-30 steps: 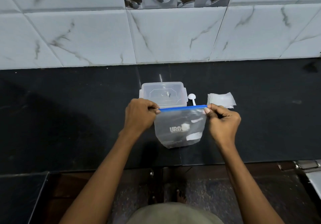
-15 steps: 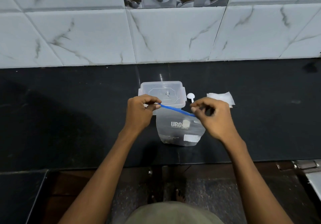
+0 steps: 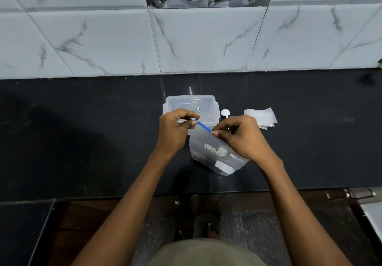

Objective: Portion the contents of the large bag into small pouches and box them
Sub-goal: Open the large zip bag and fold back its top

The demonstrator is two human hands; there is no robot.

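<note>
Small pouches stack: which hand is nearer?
Right. The right hand sits just beside the small pouches stack, pinching the large bag's blue zip strip; the left hand pinches the strip's far end, farther away.

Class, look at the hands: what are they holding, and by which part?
Both the left hand and right hand pinch the large bag by its blue zip strip.

The person is wearing no sleeves, both forearms showing bare, with an olive-grey garment [image 3: 206,253] covering the body and bare toes [image 3: 208,227] showing below.
</note>
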